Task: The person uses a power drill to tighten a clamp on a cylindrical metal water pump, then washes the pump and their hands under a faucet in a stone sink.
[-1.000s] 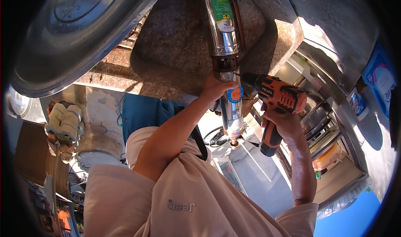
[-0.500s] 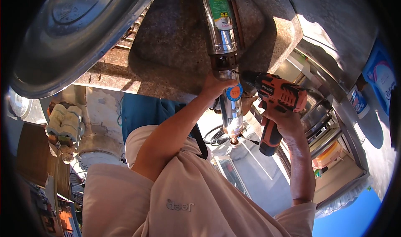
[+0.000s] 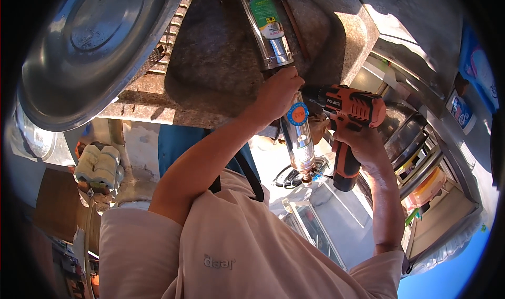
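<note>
In the head view, the only one, the left hand (image 3: 279, 93) is closed around the metal tube (image 3: 301, 141), at the narrow place between its two parts. The fingers cover this joint, so its details cannot be seen. Beyond the left hand, the upper section (image 3: 277, 51), with a green and white label (image 3: 266, 17), slants over the stone sink (image 3: 215, 51). On the near side of the same hand, the lower part comes toward the body, with a round sticker (image 3: 298, 113) just beside the wrist.

The right hand (image 3: 362, 146) grips the handle of an orange and black drill (image 3: 350, 107). The nose of the drill points across to the left hand and stands very near to the fingers. Whether a bit touches the tube cannot be told, and also it is not clear if a finger presses the trigger.

To the left of the left hand, well apart from it, there is a large metal basin (image 3: 118, 62). A thin brown bar (image 3: 297, 30) lies in the sink, beyond the left hand and beside the upper section.

As a judgement, the step in hand is to bring the drill to the joint from the side while the other hand steadies the tube. The next move would call for a firm left grip, with the fingers away from the line of the drill, and for the right hand to keep the nose square to the metal.
</note>
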`<state>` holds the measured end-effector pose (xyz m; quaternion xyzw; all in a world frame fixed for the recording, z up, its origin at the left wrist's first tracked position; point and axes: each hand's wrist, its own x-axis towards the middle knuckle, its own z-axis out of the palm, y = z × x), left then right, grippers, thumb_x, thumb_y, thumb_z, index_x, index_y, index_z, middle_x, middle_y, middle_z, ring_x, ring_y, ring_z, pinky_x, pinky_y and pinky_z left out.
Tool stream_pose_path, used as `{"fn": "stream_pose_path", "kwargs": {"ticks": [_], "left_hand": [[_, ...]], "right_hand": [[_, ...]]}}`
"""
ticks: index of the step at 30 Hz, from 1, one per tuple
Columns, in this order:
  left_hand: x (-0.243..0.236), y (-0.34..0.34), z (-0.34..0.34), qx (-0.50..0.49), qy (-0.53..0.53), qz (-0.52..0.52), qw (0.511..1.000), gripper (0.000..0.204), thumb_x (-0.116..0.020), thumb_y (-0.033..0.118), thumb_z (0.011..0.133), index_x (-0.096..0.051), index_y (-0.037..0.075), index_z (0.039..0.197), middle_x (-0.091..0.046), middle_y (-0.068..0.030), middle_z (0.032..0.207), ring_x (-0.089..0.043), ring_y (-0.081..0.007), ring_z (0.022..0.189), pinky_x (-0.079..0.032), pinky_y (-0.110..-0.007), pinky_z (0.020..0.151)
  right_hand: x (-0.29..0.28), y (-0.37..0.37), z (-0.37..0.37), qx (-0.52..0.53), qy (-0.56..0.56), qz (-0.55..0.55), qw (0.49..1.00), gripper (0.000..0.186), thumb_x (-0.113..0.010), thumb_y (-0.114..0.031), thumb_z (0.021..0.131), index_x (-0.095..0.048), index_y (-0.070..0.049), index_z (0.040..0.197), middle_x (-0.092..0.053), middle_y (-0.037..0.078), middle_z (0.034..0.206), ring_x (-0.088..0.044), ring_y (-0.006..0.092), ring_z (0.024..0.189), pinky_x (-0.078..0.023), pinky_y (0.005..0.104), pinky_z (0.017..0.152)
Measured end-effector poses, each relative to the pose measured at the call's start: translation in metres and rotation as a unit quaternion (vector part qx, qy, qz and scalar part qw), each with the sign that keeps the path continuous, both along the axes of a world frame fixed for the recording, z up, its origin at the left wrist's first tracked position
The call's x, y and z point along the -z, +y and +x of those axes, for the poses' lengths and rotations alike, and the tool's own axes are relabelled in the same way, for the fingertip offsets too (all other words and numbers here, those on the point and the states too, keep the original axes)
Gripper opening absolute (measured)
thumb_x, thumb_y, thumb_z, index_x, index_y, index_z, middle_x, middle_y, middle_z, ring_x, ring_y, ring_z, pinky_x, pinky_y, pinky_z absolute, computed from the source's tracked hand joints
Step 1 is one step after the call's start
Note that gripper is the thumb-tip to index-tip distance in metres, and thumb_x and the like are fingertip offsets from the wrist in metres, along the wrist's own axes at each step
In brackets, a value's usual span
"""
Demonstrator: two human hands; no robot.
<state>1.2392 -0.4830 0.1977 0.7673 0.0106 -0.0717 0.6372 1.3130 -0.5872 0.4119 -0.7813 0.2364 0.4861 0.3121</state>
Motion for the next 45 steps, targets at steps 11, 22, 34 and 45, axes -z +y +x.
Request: {"fn": "stream_pose_path", "kwargs": {"ticks": [11, 22, 34, 45], "left_hand": [[0.007, 0.005, 0.025, 0.155, 0.033, 0.078, 0.984, 0.025, -0.075, 0.001, 0.067, -0.067, 0.004, 0.090, -0.059, -0.0109, 0.091, -0.062, -0.0290, 0.088, -0.052, -0.039, 0.075], [0.011, 0.005, 0.026, 0.170, 0.041, 0.053, 0.983, 0.023, -0.072, -0.001, 0.068, -0.067, 0.004, 0.090, -0.060, -0.0130, 0.092, -0.062, -0.0309, 0.090, -0.052, -0.040, 0.075], [0.009, -0.002, 0.024, 0.126, 0.011, 0.087, 0.988, 0.010, -0.069, 0.007, 0.074, -0.062, 0.004, 0.081, -0.058, -0.0087, 0.087, -0.062, -0.0260, 0.084, -0.053, -0.038, 0.071], [-0.050, 0.156, -0.081, -0.082, 0.139, -0.048, 0.986, 0.016, -0.067, 0.001, 0.080, -0.068, 0.000, 0.096, -0.065, -0.0112, 0.087, -0.065, -0.0213, 0.079, -0.051, -0.029, 0.068]], "right_hand": [[0.002, -0.013, 0.000, -0.005, -0.002, 0.014, 1.000, 0.035, -0.064, 0.001, 0.080, -0.054, 0.000, 0.113, -0.063, 0.004, 0.084, -0.059, 0.0101, 0.061, -0.051, 0.0263, 0.053], [-0.001, -0.007, 0.001, 0.021, -0.020, 0.015, 0.999, 0.035, -0.065, 0.000, 0.080, -0.056, -0.002, 0.114, -0.063, 0.003, 0.084, -0.059, 0.0098, 0.063, -0.052, 0.0260, 0.055], [-0.020, -0.013, -0.004, 0.029, -0.055, 0.005, 0.998, 0.035, -0.056, 0.005, 0.075, -0.057, -0.001, 0.109, -0.064, 0.007, 0.082, -0.059, 0.0139, 0.058, -0.050, 0.0259, 0.053], [-0.060, -0.020, -0.072, 0.139, -0.218, 0.015, 0.966, 0.031, -0.059, -0.006, 0.069, -0.057, 0.001, 0.100, -0.057, 0.007, 0.064, -0.053, 0.0154, 0.052, -0.044, 0.0255, 0.052]]}}
